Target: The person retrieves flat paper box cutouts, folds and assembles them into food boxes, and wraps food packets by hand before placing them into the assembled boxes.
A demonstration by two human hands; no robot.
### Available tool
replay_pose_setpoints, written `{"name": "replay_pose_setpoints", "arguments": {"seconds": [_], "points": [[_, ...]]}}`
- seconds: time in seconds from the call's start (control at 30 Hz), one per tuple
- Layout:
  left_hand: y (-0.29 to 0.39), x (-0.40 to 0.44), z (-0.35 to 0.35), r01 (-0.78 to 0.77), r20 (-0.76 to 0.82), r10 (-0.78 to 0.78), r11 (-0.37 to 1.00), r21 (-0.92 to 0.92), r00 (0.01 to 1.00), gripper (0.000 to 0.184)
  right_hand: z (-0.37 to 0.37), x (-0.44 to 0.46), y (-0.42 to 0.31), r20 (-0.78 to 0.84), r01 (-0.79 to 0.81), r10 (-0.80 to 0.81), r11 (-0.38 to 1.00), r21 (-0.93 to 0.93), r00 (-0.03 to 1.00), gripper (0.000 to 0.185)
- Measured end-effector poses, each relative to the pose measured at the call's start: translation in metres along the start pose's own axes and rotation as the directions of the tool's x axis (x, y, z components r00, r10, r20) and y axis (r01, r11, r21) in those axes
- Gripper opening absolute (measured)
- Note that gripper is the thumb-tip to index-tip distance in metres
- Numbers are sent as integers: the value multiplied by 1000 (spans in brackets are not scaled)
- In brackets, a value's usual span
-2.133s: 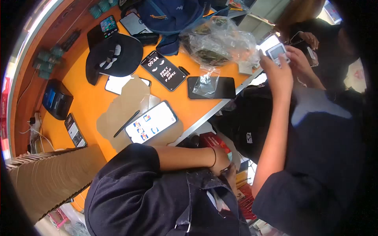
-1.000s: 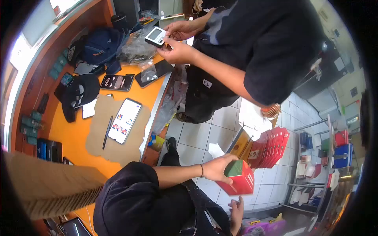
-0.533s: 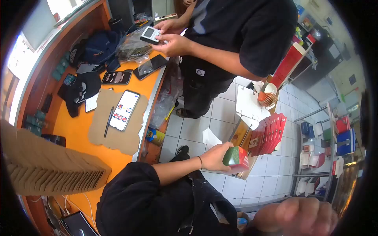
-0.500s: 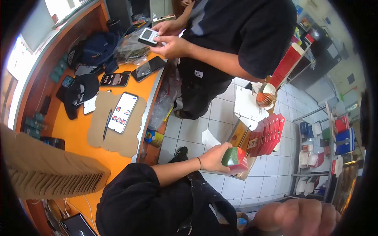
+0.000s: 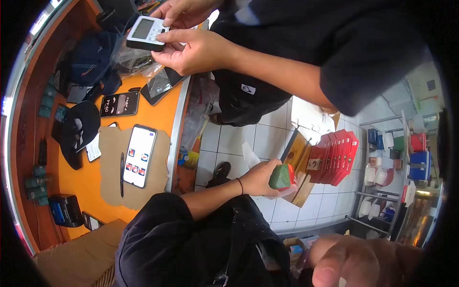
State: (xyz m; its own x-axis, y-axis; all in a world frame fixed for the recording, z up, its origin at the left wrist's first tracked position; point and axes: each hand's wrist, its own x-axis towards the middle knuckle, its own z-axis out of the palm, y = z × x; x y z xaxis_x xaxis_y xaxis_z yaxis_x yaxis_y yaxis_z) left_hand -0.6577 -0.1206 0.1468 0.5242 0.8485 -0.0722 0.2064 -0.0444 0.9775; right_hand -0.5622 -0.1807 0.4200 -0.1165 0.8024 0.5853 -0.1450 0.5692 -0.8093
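Observation:
My left hand (image 5: 260,180), a dark band at its wrist, is wrapped round a small green-and-red package (image 5: 283,177). The package's green end faces up and its exact kind is unclear. My right hand (image 5: 363,263) is close to the camera at the lower right, with curled fingers. Whatever it may hold is hidden, though a bit of white shows below it. Just beyond the package, several red cardboard pieces (image 5: 332,158) stand in a row beside a wooden board (image 5: 299,167).
Across from me a co-worker's hands (image 5: 191,45) hold a small white device with a screen (image 5: 146,31). Phones (image 5: 139,155), a pen (image 5: 122,174), cardboard (image 5: 110,167) and a black cap (image 5: 79,129) lie on the orange counter (image 5: 71,184). A metal rack (image 5: 382,193) stands right.
The view has shifted, bringing the co-worker's device and hands closer. My left hand still grips the package. My right hand has turned, its fingers now pointing more toward the lower left.

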Motion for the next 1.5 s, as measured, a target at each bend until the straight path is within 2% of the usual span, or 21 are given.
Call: {"name": "replay_pose_setpoints", "arguments": {"seconds": [0.07,0.17,0.2,0.5,0.57,0.77,0.83,0.87,0.9,0.93,0.97,1.0,1.03,1.07,1.1,1.17,1.23,1.27,1.37,1.4,1.5], "points": [[-3,9,-8,0,-11,0,1000,-7,1000,69,0,3,14,16,-28,28,1000,-13,999,16],[-2,19,-15,4,13,-3,998,-69,1000,80,0,10,30,32,-56,56,998,-10,998,15],[-7,20,-14,-79,-69,75,995,-56,995,68,0,11,35,36,-58,58,998,-4,998,15],[-9,30,-12,-6,-105,2,999,-35,994,66,-32,29,65,51,-16,9,991,132,999,12],[-7,35,-5,13,-41,-16,997,-71,999,72,-49,32,67,30,9,-15,983,183,999,12],[0,47,41,-39,158,48,997,-61,986,62,-158,19,54,-115,121,-79,896,428,990,11],[5,47,60,-148,149,150,989,-26,977,63,-237,-40,49,-258,25,82,923,384,963,13],[8,47,74,-212,145,213,977,-25,966,63,-270,-63,48,-325,-29,160,927,374,932,16],[11,47,94,-273,149,277,961,-47,949,64,-296,-106,48,-556,-195,160,981,-4,815,20],[17,46,113,-268,165,285,956,-117,944,61,-314,-144,49,-751,-491,149,832,-256,644,25],[23,47,129,-261,183,293,948,-182,938,59,-337,-182,55,-842,-681,209,696,-230,498,33],[25,48,151,-283,160,310,944,-172,937,53,-358,-219,57,-828,-838,295,438,-326,477,32],[30,48,177,-295,125,316,942,-158,940,48,-373,-258,61,-831,-889,377,372,-269,409,32],[39,50,198,-267,151,282,957,-110,947,46,-378,-285,68,-852,-941,454,317,-120,261,33],[52,49,219,-226,184,232,973,-52,955,43,-392,-329,76,-786,-929,605,349,123,123,49],[73,56,268,-432,184,417,900,47,890,41,-407,-366,75,-443,-791,896,254,556,-23,60],[93,64,301,-511,363,444,852,113,820,38,-421,-359,69,-175,-600,978,209,772,116,68],[100,69,318,-557,399,468,818,142,789,30,-436,-359,71,-130,-560,976,206,803,173,62],[104,94,354,-721,492,569,663,201,659,23,-489,-328,74,-297,-749,938,326,577,178,55],[104,105,365,-766,452,625,580,276,636,23,-510,-309,70,-264,-724,938,343,598,226,55],[104,141,384,-644,475,435,538,544,765,23,-554,-269,81,-502,-695,776,599,398,381,58]]}}
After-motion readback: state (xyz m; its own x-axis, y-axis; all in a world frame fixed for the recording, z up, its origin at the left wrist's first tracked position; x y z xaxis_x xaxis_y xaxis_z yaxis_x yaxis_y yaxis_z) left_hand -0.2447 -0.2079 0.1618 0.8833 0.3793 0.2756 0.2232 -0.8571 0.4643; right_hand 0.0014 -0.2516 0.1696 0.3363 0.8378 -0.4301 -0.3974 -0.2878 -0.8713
